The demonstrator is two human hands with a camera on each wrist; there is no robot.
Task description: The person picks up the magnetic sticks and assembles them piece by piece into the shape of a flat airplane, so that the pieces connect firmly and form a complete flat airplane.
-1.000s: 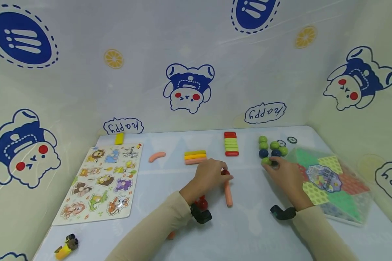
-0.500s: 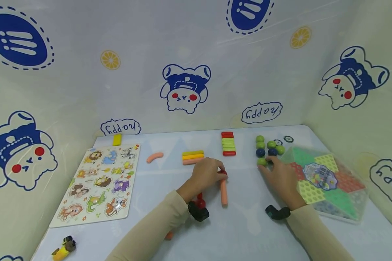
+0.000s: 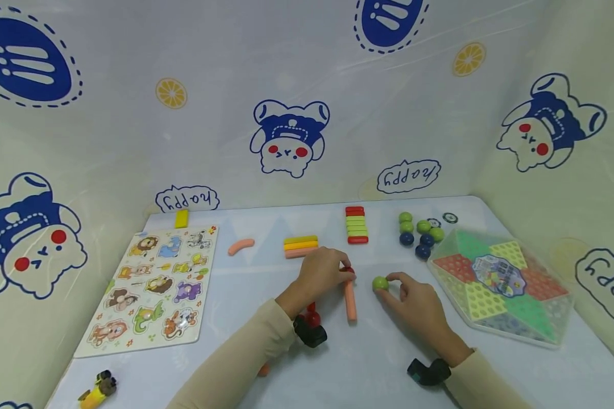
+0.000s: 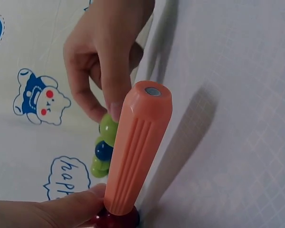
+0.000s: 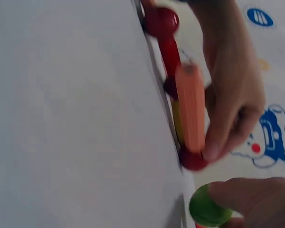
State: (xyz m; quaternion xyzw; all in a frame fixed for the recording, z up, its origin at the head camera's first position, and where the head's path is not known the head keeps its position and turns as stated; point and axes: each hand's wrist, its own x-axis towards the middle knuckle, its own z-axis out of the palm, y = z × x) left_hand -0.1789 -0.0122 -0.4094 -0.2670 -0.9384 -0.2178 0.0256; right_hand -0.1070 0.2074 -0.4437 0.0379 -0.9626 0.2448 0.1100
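My left hand (image 3: pixel 321 275) pinches a red ball (image 3: pixel 348 271) between thumb and fingers. From that ball a salmon magnetic rod (image 3: pixel 350 302) sticks out toward me; a metal disc shows in its free end in the left wrist view. Thumb and forefinger of my right hand (image 3: pixel 414 301) pinch a green ball (image 3: pixel 380 283), just right of the red ball. Beyond the left hand, the right wrist view shows another red ball (image 5: pixel 162 22), a red rod (image 5: pixel 169 53) and a yellow rod (image 5: pixel 177 122) in a line. The left wrist partly covers these in the head view.
Green and dark blue balls (image 3: pixel 406 238) lie at the back right beside a clear-lidded box (image 3: pixel 501 284). Red and green rods (image 3: pixel 356 224), yellow and salmon rods (image 3: pixel 301 246) and a curved salmon piece (image 3: pixel 241 246) lie farther back. An animal puzzle board (image 3: pixel 150 289) and toy vehicle (image 3: pixel 98 389) are left.
My right hand has taken the green ball from the group at the back right and carried it left and toward me. The left hand keeps its hold on the red ball.
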